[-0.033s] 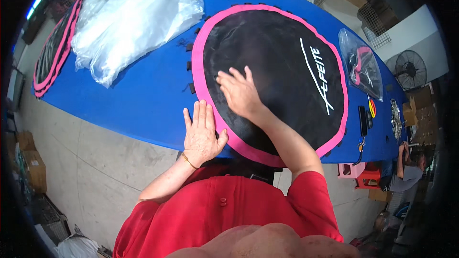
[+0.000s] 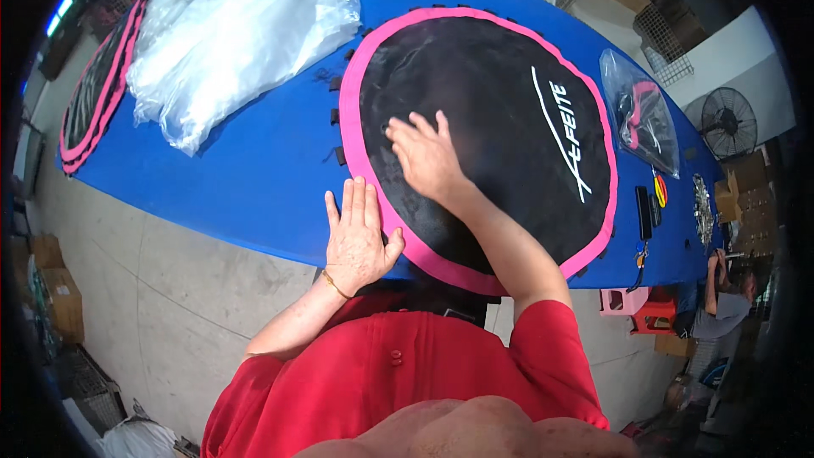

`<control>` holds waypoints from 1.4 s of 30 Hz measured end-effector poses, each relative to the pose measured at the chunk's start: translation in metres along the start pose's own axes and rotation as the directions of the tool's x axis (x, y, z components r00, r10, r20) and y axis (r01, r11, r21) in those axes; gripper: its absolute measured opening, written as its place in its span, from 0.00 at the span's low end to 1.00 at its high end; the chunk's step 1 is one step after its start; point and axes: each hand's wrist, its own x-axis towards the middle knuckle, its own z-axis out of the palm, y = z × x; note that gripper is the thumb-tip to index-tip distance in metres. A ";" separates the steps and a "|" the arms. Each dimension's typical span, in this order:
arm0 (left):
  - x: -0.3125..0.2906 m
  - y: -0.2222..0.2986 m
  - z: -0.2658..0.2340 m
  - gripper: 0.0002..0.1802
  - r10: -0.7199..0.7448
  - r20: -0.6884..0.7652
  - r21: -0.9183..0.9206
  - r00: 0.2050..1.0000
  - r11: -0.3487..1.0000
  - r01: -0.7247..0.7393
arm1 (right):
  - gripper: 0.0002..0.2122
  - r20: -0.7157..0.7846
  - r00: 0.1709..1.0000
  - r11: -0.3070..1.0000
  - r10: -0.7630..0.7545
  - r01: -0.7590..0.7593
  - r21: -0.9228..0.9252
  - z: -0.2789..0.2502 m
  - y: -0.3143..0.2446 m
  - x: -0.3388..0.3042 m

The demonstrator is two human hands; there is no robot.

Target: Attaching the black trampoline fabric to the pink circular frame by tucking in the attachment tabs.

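Note:
A round black trampoline mat (image 2: 492, 119) with a pink border and small black tabs round its rim lies flat on the blue-covered table (image 2: 237, 195). White lettering runs down its right side. My left hand (image 2: 354, 242) lies flat at the near left border, fingers together and thumb out over the pink edging. Upon the black fabric, left of the middle, rests my right hand (image 2: 426, 161), fingers spread and palm down. Neither hand grips anything.
Clear plastic bags (image 2: 246, 42) lie heaped at the far left, beside more pink-edged black mats (image 2: 97, 89). On the right are a bagged mat (image 2: 640, 114), yellow-and-red-handled snips (image 2: 660, 189) and a black device (image 2: 644, 212). Beyond stand a fan (image 2: 727, 125) and another person (image 2: 725, 309).
My right hand has shifted very slightly to the right on the mat. My left hand and the mat stay put.

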 end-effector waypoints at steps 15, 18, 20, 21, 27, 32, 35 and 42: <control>0.000 0.000 -0.001 0.50 -0.001 -0.015 0.009 1.000 1.000 0.001 | 0.15 0.016 1.000 1.000 0.018 -0.018 0.002 -0.002 0.002 -0.005; 0.003 0.001 0.000 0.50 0.011 -0.019 0.007 1.000 1.000 -0.011 | 0.16 -0.014 0.993 0.991 0.113 -0.114 -0.072 0.016 0.021 0.029; 0.004 0.001 -0.001 0.51 0.016 -0.017 0.000 1.000 1.000 -0.016 | 0.18 -0.015 0.985 0.982 0.173 -0.173 -0.075 0.028 0.035 0.057; 0.004 0.001 0.000 0.51 0.018 -0.017 0.002 1.000 1.000 -0.018 | 0.19 0.002 0.977 0.975 0.215 -0.214 -0.065 0.031 0.037 0.066; 0.003 -0.001 0.000 0.51 0.002 -0.014 -0.009 1.000 1.000 -0.002 | 0.21 0.077 0.995 0.998 0.066 -0.066 0.007 0.029 0.006 0.052; 0.002 0.001 -0.002 0.50 0.002 -0.009 -0.005 1.000 1.000 -0.003 | 0.18 0.089 0.996 0.997 0.000 -0.007 0.076 0.008 -0.015 0.011; 0.002 0.001 0.000 0.50 0.010 -0.014 -0.001 1.000 1.000 -0.010 | 0.18 0.069 0.998 0.998 0.010 -0.014 0.069 0.013 -0.007 0.023; 0.004 -0.001 0.003 0.50 0.021 -0.022 0.023 1.000 1.000 -0.020 | 0.16 -0.004 0.997 0.995 0.077 -0.077 0.058 0.046 0.012 0.050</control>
